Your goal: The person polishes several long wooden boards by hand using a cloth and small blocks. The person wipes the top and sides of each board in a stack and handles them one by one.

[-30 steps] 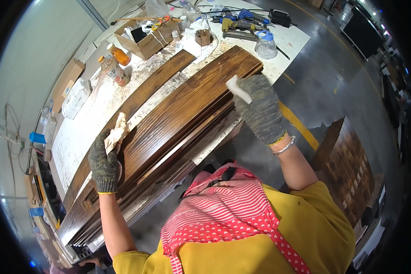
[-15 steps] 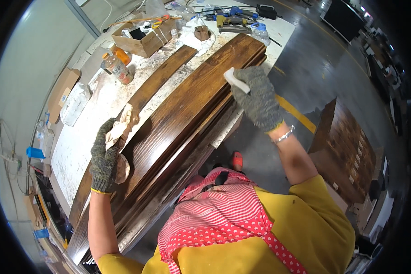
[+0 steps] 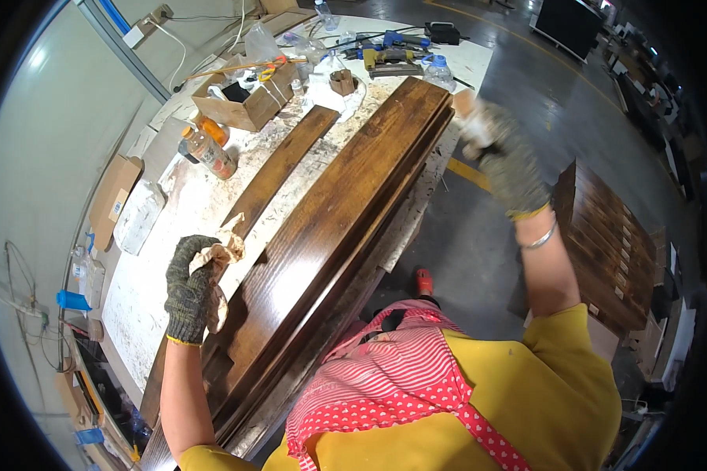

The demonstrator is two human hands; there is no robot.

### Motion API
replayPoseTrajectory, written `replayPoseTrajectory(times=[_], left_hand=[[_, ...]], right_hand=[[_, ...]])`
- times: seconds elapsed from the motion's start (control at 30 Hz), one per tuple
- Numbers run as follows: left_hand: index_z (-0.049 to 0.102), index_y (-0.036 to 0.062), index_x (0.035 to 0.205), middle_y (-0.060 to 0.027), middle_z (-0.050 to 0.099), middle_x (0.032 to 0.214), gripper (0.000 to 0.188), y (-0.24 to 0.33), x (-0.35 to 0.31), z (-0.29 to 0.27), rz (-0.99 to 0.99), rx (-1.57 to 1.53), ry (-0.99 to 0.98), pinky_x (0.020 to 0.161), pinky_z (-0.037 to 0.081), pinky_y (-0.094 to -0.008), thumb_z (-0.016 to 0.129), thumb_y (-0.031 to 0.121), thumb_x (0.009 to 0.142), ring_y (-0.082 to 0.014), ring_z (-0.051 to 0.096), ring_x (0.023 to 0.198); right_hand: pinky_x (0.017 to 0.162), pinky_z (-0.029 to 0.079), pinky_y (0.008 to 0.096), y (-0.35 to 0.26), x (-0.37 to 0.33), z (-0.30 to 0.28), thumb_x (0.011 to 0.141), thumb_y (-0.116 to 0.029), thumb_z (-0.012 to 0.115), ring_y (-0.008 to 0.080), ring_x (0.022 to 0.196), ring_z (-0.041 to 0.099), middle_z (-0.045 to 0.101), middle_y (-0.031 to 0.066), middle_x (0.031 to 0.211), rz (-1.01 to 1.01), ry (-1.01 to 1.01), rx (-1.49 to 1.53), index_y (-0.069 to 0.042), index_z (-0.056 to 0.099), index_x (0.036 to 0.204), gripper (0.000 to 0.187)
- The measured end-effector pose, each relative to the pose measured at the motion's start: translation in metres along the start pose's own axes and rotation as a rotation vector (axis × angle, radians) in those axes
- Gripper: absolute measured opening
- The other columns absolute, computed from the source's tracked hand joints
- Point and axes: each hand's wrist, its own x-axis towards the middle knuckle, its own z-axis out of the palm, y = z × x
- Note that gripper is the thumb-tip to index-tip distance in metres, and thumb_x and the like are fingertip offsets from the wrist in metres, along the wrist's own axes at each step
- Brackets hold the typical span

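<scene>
My left hand [image 3: 187, 292], in a grey-green knit glove, is closed around a crumpled beige cloth [image 3: 226, 251] beside the left edge of the boards. My right hand [image 3: 514, 163], gloved the same way and a little blurred, grips a small pale pad [image 3: 474, 118]. It is raised just off the far right end of the boards, with the pad's tan face showing. Between my hands lies a stack of long dark-brown wooden boards [image 3: 346, 184], glossy and grained on top. To its left, a narrower brown board [image 3: 284, 161] rests on the white, stained tabletop [image 3: 182, 202].
Bottles [image 3: 209, 154] and an open wooden box [image 3: 251, 108] of small items stand at the far left. Nail guns [image 3: 393, 56] and a clear jug [image 3: 438, 72] sit at the table's far end. Dark wooden panels [image 3: 605, 243] are stacked on the floor at right.
My right hand has moved right and outward, away from the top board, and the pad has turned. My left hand keeps the cloth nearly in place. The view has shifted slightly.
</scene>
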Motion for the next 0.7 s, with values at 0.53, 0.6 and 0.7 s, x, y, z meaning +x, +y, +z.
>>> replayPoseTrajectory(times=[0.53,0.6,0.7], left_hand=[[0.058,0.0085,0.126,-0.0202,0.068,0.104,0.048,0.027,0.204,0.143,-0.133,0.704,-0.338,0.089,0.05,-0.0423,0.059,0.044,0.093,-0.0372,0.065,0.1],[0.057,0.0093,0.128,-0.021,0.062,0.117,0.046,0.044,0.234,0.17,-0.15,0.914,-0.472,0.095,0.048,-0.042,0.059,0.038,0.092,-0.0361,0.061,0.111],[0.059,0.0119,0.125,-0.0184,0.059,0.125,0.046,-0.004,0.273,0.171,0.057,0.931,-1.015,0.098,0.046,-0.0453,0.059,0.044,0.092,-0.0369,0.051,0.123]], right_hand=[[0.09,0.052,0.031,0.134,0.202,-0.206,0.098,-0.017,0.055,0.0247,0.11,0.054,0.058,0.0117,0.116,0.313,-0.026,0.07,-0.005,0.055,0.122,0.027],[0.083,0.054,0.0294,0.125,0.207,-0.185,0.097,-0.02,0.059,0.0229,0.106,0.056,0.06,0.0085,0.112,0.637,0.0,0.631,-0.008,0.054,0.124,0.03],[0.072,0.056,0.0306,0.147,0.222,-0.174,0.096,-0.02,0.061,0.0236,0.099,0.06,0.062,0.0107,0.109,0.841,0.008,0.751,-0.005,0.053,0.123,0.032]])
